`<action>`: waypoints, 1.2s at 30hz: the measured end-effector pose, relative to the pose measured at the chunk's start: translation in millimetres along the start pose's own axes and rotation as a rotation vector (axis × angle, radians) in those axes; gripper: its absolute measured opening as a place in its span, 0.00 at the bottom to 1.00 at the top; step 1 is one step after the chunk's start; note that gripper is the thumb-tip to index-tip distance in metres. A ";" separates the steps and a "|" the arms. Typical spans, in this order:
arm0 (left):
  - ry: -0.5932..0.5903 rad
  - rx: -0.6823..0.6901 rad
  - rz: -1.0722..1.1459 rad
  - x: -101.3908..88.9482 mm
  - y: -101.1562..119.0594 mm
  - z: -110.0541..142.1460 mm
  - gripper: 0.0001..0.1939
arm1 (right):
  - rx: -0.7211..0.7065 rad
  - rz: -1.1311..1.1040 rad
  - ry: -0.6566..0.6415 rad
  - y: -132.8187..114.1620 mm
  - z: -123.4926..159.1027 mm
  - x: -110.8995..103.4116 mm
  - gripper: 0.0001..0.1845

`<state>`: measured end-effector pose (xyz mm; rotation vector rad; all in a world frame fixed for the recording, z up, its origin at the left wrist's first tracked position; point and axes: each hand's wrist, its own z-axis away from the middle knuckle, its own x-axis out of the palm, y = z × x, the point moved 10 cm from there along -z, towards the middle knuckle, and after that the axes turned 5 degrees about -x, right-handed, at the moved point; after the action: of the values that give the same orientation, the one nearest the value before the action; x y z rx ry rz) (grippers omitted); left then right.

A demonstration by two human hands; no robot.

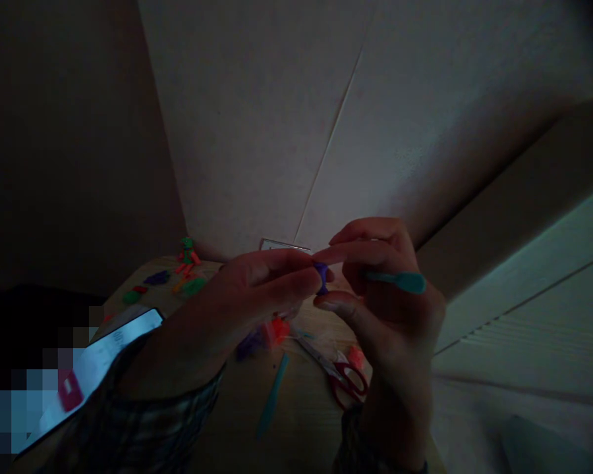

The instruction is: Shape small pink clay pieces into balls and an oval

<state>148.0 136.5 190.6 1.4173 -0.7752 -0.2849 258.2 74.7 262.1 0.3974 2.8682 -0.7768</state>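
Observation:
Both my hands are raised over a small wooden table in dim light. My left hand and my right hand meet at the fingertips and pinch a small purple clay piece between them. A teal modelling tool lies across my right hand, held by its fingers and pointing right. Plaid sleeves cover both forearms.
On the table lie red-handled scissors, a second teal tool, orange and purple clay bits, a small clay figure with green and purple pieces at the far left, and a lit phone. A pale wall stands behind.

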 end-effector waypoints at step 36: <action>-0.002 -0.034 0.015 2.1 -3.2 -1.1 0.36 | -0.022 0.002 -0.024 -2.9 -2.9 4.0 0.10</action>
<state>151.1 135.5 188.2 1.3791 -0.7794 -0.2869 253.4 74.7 265.1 0.3861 2.8513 -0.7437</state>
